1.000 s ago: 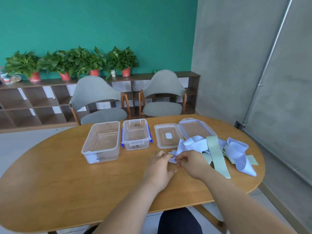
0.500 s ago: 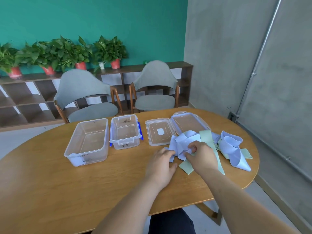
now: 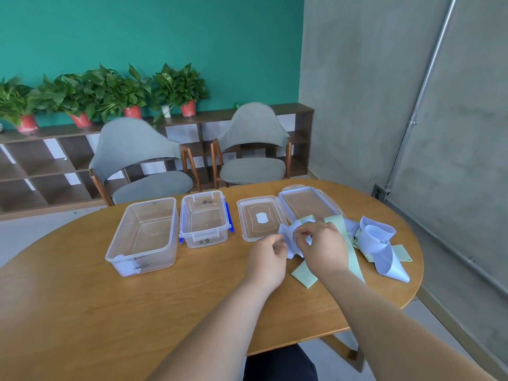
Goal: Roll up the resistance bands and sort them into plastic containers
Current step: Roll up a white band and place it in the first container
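While both hands sit over the left end of the pile, the middle of the pale blue band point(image 3: 288, 235) is covered, so I can't tell how much of it is rolled or just crumpled. Fingertips on both hands are mostly hidden behind knuckles. Markings on the container fronts are too small to read. Forearms run out of the bottom edge.

Left hand point(image 3: 268, 259): back up, fingers curled in, nipping the band's left edge, just above the table point(image 3: 82, 312).
Right hand point(image 3: 323, 250): fingers curled, thumb and forefinger pinching the same band's top fold. The hands are close together with the band bunched between them.

Band location: near side of the table, right of centre, in front of the flat clear lid point(image 3: 259, 220) and overlapping its near-right corner.

Green band point(image 3: 354, 259) runs under the right hand, one end poking out below the wrist. Another blue band point(image 3: 384, 259) lies loose to the right, partly standing in an open loop, with more green under it.

Large clear container point(image 3: 143, 235) and small container point(image 3: 204, 220) with blue clips stand side by side to the left, well apart from the bands. A second clear lid point(image 3: 308, 202) lies behind the pile, its near edge covered by bands.
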Available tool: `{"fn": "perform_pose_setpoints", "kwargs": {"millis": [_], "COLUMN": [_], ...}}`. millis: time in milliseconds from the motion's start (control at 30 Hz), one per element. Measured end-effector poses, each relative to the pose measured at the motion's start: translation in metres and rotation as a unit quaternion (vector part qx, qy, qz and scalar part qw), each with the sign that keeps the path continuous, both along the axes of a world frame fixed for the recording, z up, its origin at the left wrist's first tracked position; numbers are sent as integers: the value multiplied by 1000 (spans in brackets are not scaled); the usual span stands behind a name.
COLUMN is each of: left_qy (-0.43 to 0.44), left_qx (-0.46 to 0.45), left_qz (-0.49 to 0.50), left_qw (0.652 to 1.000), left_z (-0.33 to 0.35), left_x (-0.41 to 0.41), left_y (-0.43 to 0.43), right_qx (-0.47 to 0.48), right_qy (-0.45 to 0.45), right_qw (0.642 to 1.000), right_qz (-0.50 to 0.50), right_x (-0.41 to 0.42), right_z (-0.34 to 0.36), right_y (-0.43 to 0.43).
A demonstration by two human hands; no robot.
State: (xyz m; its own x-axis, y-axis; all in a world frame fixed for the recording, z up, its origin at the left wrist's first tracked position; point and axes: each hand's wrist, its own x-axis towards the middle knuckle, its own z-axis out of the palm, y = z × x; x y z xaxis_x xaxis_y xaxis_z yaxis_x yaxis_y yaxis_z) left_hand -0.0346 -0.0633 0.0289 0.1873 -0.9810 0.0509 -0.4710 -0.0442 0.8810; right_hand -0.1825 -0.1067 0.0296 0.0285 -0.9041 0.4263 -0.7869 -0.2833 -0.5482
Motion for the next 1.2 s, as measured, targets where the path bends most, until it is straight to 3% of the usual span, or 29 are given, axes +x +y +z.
{"fn": "perform_pose_setpoints", "kwargs": {"millis": [267,400,500,700,900,1200], "left_qy": [197,249,240,115,47,99], "left_qx": [-3,-26,-54,-113,-153,-177], "left_qz": [80,110,135,130,125,195], "left_qw": [977,962,960,978,979,960], "left_z": [16,24,32,63,86,85], "left_x": [3,11,24,59,105,173], "left_y": [4,8,12,28,49,106], "right_qx": [-12,-24,-44,-57,33,87], "right_qy": [-39,-42,-57,-114,-129,-241], "right_qw": [997,993,987,983,967,903], "right_qz": [62,112,144,130,216,345], "right_x": [17,27,34,51,91,176], "right_z": [9,15,22,59,88,103], "right_y": [10,19,21,26,39,73]}}
